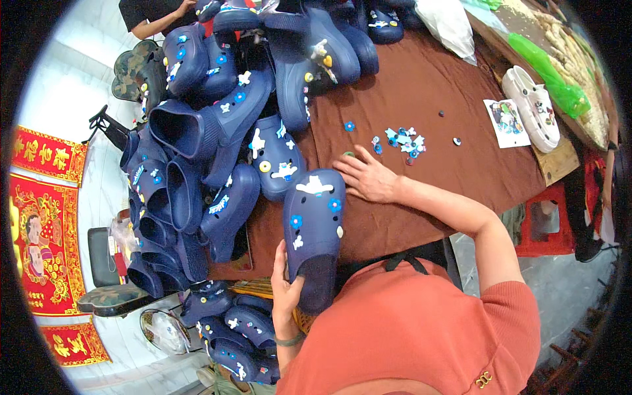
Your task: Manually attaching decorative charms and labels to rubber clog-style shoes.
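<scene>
A navy foam clog (315,217) stands toe-up near the table's front edge, with my left hand (285,293) closed around its heel end. White figures, blue flowers and other small charms dot its upper. To the right of its toe, my right hand (374,176) rests on the brown cloth (421,178) with fingers spread. A small green piece (349,154) shows at its fingertips; whether they touch it I cannot tell. Beyond that hand lie a small pile of blue and white charms (405,141) and a lone blue flower charm (349,126).
Many decorated navy clogs (227,118) are heaped along the table's left and far sides. At the right are a white clog (532,108), a picture card (507,123) and a green bag (550,76). More clogs (240,329) sit low at the left. Another person's arm (161,23) shows at the far left.
</scene>
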The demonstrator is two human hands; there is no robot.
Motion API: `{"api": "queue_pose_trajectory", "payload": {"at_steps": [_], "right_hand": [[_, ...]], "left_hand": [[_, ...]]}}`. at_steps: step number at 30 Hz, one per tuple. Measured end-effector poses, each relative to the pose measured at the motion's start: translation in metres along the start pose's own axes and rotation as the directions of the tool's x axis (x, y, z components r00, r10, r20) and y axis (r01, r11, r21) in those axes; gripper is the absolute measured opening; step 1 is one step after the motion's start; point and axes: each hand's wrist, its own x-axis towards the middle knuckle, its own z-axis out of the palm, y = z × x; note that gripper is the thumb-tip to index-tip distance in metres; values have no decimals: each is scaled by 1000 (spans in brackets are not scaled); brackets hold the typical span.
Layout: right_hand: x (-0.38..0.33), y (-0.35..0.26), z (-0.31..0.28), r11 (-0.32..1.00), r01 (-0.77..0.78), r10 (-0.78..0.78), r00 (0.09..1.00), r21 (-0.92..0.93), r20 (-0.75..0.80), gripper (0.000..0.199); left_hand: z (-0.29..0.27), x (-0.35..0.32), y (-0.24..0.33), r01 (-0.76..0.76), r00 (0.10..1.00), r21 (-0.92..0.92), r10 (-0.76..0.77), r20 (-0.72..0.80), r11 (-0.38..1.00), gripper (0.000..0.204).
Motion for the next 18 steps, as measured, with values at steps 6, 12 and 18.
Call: {"api": "queue_pose_trajectory", "payload": {"at_steps": [6, 12, 18], "right_hand": [[32, 63, 46, 914, -325, 349, 935, -243, 63, 42], [-20, 88, 17, 870, -449, 465, 885, -204, 34, 31], [-68, 92, -29, 839, -511, 507, 859, -184, -75, 23]], "left_hand": [[15, 18, -3, 17, 998, -104, -10, 65, 994, 84], [34, 63, -11, 83, 965, -213, -26, 260, 974, 84], [28, 94, -21, -12, 970, 30, 4, 245, 999, 63]]}}
